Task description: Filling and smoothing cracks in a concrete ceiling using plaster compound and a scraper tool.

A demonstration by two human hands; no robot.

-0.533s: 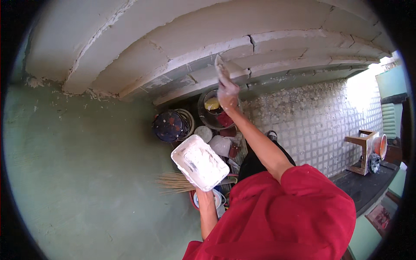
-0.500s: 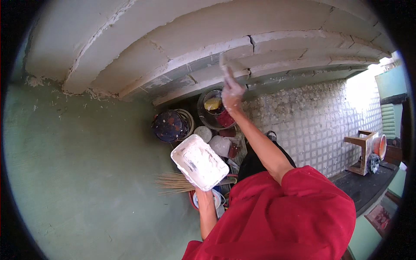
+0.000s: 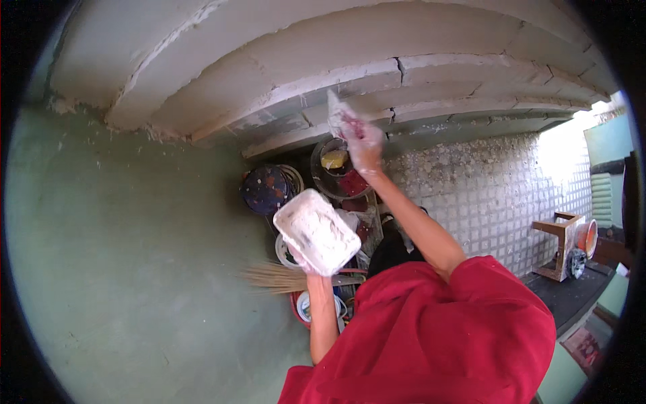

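Note:
My left hand (image 3: pixel 308 264) holds a white rectangular plastic tub (image 3: pixel 301 244) from underneath; most of its fingers are hidden behind it. White paste (image 3: pixel 321 229) is smeared over the tub's inside. Farther forward, my right hand (image 3: pixel 365 149) is closed on a flat putty scraper (image 3: pixel 344 120), blurred by motion and coated with white, with a reddish patch. The scraper's tip appears in front of the lowest ledges of the pale stepped surface (image 3: pixel 296 91); I cannot tell whether it touches.
Below stand a dark paint-spattered bucket (image 3: pixel 264 190) and a round basin (image 3: pixel 323 178) with a yellow sponge (image 3: pixel 334 159). A straw broom (image 3: pixel 269 277) lies beside the green wall (image 3: pixel 148 256). At right, a wooden stool (image 3: pixel 560 246) and an orange bucket (image 3: pixel 588 238) stand on a dark surface.
My right hand has turned, so the scraper shows its broad face rather than its thin edge. The tub in my left hand has shifted slightly forward and right.

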